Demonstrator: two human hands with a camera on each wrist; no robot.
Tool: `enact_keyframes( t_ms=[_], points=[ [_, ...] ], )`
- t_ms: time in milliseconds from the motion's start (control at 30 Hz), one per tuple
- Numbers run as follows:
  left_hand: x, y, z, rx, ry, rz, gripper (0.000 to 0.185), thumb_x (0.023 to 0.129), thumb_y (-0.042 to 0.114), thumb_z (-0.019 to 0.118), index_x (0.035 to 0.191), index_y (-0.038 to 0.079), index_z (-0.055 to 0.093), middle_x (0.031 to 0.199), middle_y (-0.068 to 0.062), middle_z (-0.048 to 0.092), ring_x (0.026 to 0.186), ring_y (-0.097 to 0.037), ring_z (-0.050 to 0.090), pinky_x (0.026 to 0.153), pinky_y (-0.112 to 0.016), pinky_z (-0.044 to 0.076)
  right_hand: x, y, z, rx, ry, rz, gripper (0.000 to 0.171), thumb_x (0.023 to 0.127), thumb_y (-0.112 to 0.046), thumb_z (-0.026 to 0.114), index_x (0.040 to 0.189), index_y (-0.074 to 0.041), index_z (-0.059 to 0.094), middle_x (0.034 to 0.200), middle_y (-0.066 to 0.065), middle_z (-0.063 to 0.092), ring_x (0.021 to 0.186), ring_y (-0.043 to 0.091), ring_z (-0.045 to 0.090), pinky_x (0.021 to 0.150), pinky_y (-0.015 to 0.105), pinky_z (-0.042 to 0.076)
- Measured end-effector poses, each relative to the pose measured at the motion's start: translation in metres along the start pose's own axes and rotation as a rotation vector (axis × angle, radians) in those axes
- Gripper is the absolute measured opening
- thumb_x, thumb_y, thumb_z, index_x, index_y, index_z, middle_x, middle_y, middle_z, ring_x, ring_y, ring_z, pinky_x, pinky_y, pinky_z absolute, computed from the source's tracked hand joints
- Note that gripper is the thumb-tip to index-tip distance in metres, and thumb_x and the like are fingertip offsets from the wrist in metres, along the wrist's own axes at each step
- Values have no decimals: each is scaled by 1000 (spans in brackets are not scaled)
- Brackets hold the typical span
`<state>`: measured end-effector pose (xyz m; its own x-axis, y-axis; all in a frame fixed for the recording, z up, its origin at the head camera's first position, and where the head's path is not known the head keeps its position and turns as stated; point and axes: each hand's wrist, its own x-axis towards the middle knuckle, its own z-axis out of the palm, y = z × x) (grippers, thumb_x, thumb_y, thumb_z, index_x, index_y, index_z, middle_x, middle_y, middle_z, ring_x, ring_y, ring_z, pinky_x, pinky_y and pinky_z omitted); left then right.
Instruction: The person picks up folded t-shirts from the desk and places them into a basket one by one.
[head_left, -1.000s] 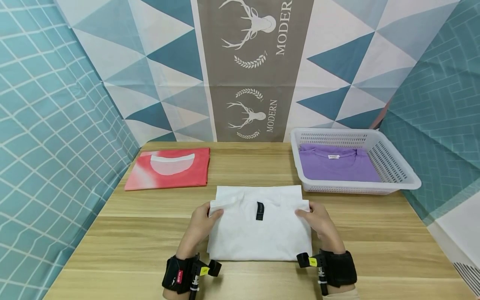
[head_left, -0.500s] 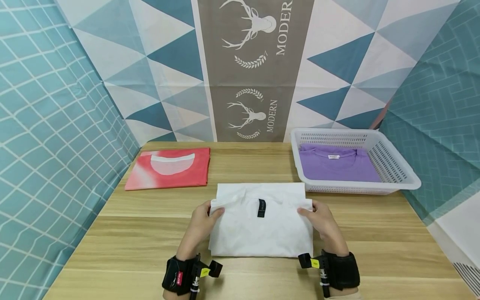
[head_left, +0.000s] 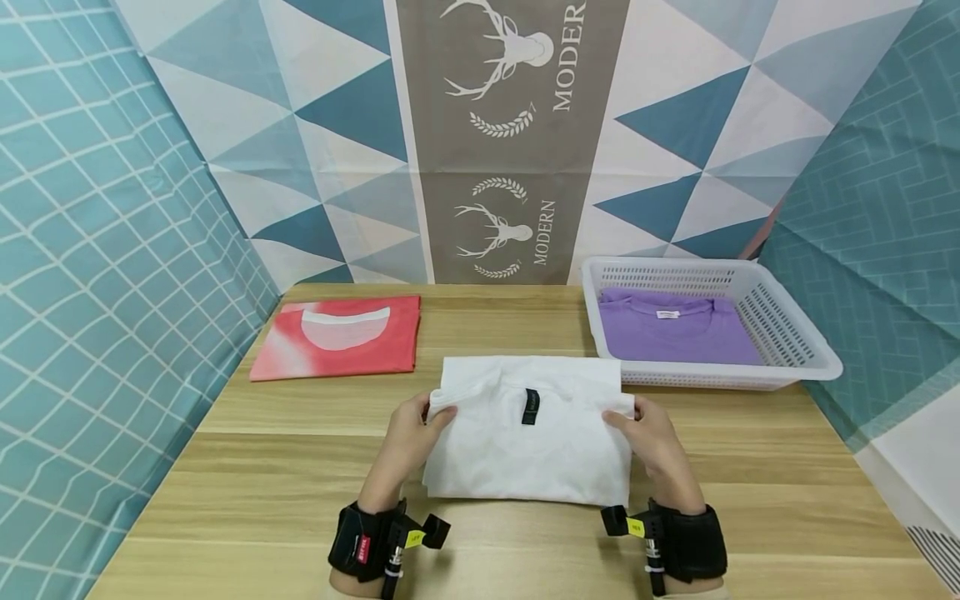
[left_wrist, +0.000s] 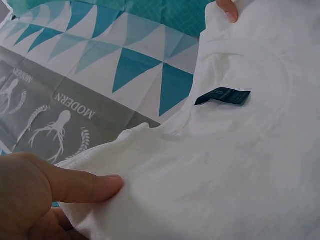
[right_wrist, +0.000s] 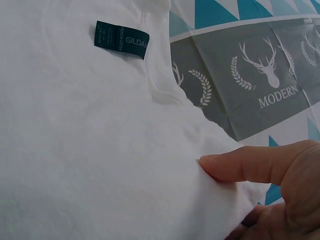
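Observation:
A folded white T-shirt (head_left: 525, 458) is held over the middle of the table, its dark neck label (head_left: 530, 407) facing up. My left hand (head_left: 410, 433) pinches its left upper corner, thumb on top and fingers underneath. On the opposite corner, my right hand (head_left: 651, 433) pinches the cloth the same way. Both wrist views show a thumb pressed on the white fabric, with the other fingers mostly hidden beneath. The label (right_wrist: 122, 39) shows clearly in the right wrist view.
At the back left of the wooden table (head_left: 262, 467) lies a folded red and white T-shirt (head_left: 352, 337). A white plastic basket (head_left: 795, 333) stands at the back right, with a folded purple T-shirt (head_left: 675, 333) inside. Patterned cloth hangs behind and on both sides.
Both hands have shifted slightly to the right with the white T-shirt between them. Its far edge now sits higher in the head view, closer to the basket.

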<state>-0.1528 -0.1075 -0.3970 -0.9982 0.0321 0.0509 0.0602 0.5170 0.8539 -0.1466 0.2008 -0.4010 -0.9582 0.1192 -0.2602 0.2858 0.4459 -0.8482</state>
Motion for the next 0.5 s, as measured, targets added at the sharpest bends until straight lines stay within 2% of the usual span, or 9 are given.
enact_keyframes(
  t_ms=[167,333,500],
  points=[
    [1,5,1,-3,11,15,24,91,8,63,109,-7,65,99,-22,70,78,-15,56,65,-23,45,-3,-3,-4,5,13,9,50,96,-19,55,134,10,43,107,16,55,85,17,48,69,26,41],
    [5,8,5,-1,28,23,24,90,9,64,109,-6,65,100,-21,70,79,-16,57,66,-23,45,-4,-6,-7,22,33,15,53,96,-19,55,138,10,40,124,25,53,95,20,53,73,24,44],
    [7,14,6,-4,44,51,24,90,9,65,108,-6,66,97,-20,70,76,-14,54,64,-22,44,-5,-8,-10,21,68,8,51,96,-17,55,137,10,41,124,26,53,97,21,54,73,22,45]
  ],
)
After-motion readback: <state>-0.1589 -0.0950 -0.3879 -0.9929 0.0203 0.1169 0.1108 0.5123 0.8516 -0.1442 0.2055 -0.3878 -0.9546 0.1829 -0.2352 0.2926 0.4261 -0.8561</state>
